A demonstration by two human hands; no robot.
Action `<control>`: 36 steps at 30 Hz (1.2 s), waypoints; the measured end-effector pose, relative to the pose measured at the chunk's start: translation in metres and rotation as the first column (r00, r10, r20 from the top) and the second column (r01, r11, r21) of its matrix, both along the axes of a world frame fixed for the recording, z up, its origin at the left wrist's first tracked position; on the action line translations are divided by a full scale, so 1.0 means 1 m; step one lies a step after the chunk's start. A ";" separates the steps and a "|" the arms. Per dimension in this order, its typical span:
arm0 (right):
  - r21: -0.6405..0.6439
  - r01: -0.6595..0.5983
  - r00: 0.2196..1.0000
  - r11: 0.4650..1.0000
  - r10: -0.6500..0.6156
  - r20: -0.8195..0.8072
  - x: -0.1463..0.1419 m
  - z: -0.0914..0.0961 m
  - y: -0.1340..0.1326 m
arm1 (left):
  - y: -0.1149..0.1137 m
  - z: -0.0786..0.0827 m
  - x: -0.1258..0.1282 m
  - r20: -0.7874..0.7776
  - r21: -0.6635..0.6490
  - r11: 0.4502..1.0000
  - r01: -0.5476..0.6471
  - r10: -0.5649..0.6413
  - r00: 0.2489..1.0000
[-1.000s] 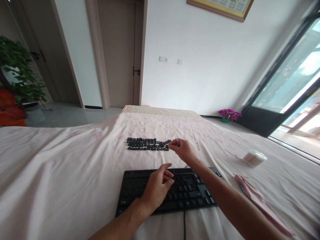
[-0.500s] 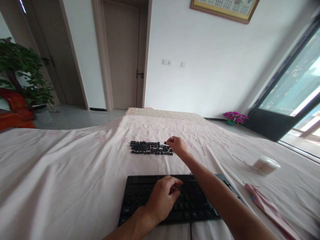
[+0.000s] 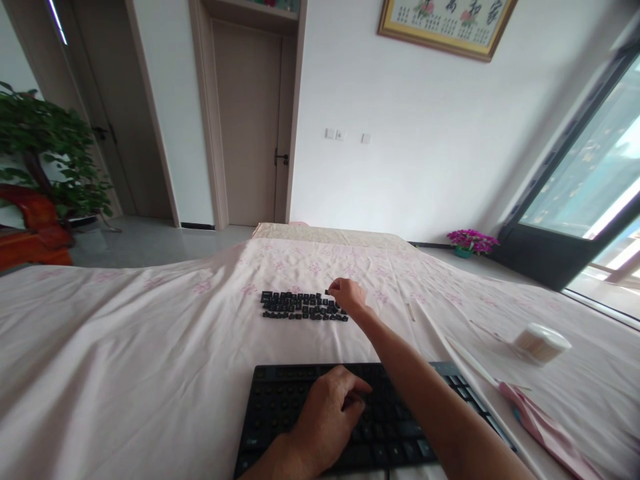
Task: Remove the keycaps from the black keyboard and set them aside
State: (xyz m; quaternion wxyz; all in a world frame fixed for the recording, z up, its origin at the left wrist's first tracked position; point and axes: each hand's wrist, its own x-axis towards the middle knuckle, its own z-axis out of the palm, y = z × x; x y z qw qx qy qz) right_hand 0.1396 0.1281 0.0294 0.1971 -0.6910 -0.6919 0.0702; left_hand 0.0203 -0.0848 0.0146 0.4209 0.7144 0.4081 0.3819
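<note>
A black keyboard (image 3: 360,443) lies on the pink floral cloth in front of me. My left hand (image 3: 325,417) rests over its middle, index finger and thumb apart, with nothing visible between them. Farther out, my right hand (image 3: 349,294) has its fingers pinched on a small black keycap (image 3: 327,292). A thin swab stick (image 3: 331,276) pokes up faintly from the same fingers. Several black keycaps (image 3: 283,305) stand in rows beside and below this hand, its fingertips at their right end. Part of the keyboard is hidden under my right forearm, and bare key positions show on its left side.
To the right stand a clear round tub of cotton swabs (image 3: 543,343) and a folded pink cloth (image 3: 545,423). Loose swabs (image 3: 411,312) lie on the bed cloth (image 3: 165,373). A cable leaves the keyboard's near edge. Beyond are doors, a plant and purple flowers (image 3: 473,241).
The view has tilted up slightly, so everything sits lower. My right hand has shifted slightly left with the keycap along the far row's end. My left hand stays over the keyboard.
</note>
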 end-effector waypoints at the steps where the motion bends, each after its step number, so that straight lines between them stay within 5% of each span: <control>1: -0.003 0.001 1.000 1.000 -0.001 0.007 0.001 -0.001 0.001 | 0.000 0.000 0.000 -0.001 -0.003 1.000 0.003 -0.003 1.000; 17: -0.047 -0.013 0.996 0.999 0.017 0.088 -0.007 -0.012 0.016 | -0.001 0.000 -0.001 -0.007 -0.021 1.000 0.014 -0.014 1.000; 36: -0.088 -0.019 0.995 0.996 0.027 0.098 -0.010 -0.002 0.009 | -0.002 0.000 -0.001 -0.013 -0.006 1.000 0.015 -0.015 1.000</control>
